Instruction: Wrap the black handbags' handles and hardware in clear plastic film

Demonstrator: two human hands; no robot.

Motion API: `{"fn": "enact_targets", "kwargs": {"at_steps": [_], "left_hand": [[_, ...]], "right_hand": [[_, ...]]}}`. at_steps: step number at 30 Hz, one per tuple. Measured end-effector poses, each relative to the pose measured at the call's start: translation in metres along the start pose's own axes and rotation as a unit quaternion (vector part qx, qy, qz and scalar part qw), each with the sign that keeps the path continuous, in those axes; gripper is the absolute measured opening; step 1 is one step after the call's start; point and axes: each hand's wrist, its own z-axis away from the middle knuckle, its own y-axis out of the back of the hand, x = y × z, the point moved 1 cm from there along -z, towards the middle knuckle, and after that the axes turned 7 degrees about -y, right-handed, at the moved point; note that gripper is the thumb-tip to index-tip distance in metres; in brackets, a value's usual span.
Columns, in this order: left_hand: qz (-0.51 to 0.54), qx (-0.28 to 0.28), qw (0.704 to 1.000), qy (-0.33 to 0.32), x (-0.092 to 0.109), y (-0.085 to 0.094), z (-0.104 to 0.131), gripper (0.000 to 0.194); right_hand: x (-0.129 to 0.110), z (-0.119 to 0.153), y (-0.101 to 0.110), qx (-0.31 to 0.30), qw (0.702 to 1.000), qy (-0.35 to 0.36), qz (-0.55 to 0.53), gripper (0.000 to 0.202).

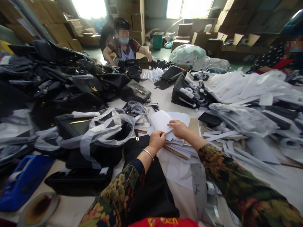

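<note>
Both of my hands are on a white sheet of paper (162,119) that is raised and bent over at its far end. My left hand (157,140) pinches its near left edge between thumb and fingers. On the right edge, my right hand (178,128) grips it with the fingertips. Beneath lies a stack of white papers (180,148) with brown card among it. A black bag (151,183) lies flat under my left forearm. Left of my hands stands a black bag (75,124), its handles wrapped in translucent plastic (107,129).
Piled black bags (78,85) fill the left side. A blue tape dispenser (26,179) and a tape roll (39,208) lie front left. White strips (255,85) and plastic-wrapped material (243,118) cover the right. A co-worker (125,47) handles bags across the table; another person (272,60) is far right.
</note>
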Motion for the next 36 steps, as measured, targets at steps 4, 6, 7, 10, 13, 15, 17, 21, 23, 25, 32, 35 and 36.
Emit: {"fn": "enact_targets", "kwargs": {"at_steps": [4,6,7,10,13,15,17,21,23,25,32,35,36], "left_hand": [[0.051,0.017,0.999,0.012,0.000,0.004,0.000,0.018],[0.073,0.019,0.997,0.015,0.002,0.007,0.000,0.017],[0.085,0.020,0.996,0.017,0.003,0.008,0.001,0.017],[0.119,0.018,0.992,0.034,0.004,0.015,0.003,0.016],[0.161,0.007,0.985,0.062,0.003,0.021,0.007,0.017],[0.194,-0.007,0.978,0.084,0.002,0.024,0.010,0.020],[0.225,-0.023,0.968,0.106,0.001,0.026,0.012,0.022],[0.267,-0.053,0.952,0.140,0.002,0.028,0.013,0.025],[0.273,-0.064,0.949,0.146,0.002,0.027,0.011,0.026],[0.267,-0.070,0.951,0.142,0.002,0.027,0.010,0.026],[0.167,-0.049,0.984,0.046,0.010,0.030,0.021,0.017],[0.061,-0.077,0.993,-0.058,0.014,0.030,0.031,0.027],[0.009,-0.086,0.992,-0.092,0.015,0.030,0.033,0.028]], "right_hand": [[-0.001,-0.008,0.002,-0.028,0.998,0.058,0.017,0.053],[-0.002,-0.011,0.006,-0.036,0.996,0.075,0.028,0.043],[-0.002,-0.013,0.008,-0.038,0.995,0.081,0.034,0.038],[-0.001,-0.015,0.014,-0.037,0.994,0.091,0.053,0.031],[0.003,-0.012,0.018,-0.027,0.993,0.094,0.068,0.032],[0.007,-0.009,0.020,-0.020,0.992,0.095,0.076,0.032],[0.011,-0.005,0.020,-0.016,0.992,0.096,0.081,0.033],[0.015,-0.001,0.016,-0.008,0.992,0.092,0.084,0.034],[0.016,0.000,0.014,-0.006,0.992,0.089,0.084,0.033],[0.016,0.000,0.013,-0.006,0.993,0.087,0.083,0.034],[0.019,0.001,0.011,-0.010,0.994,0.085,0.072,0.035],[0.021,0.001,0.010,-0.015,0.994,0.083,0.067,0.036],[0.021,0.001,0.010,-0.016,0.994,0.082,0.065,0.036]]}}
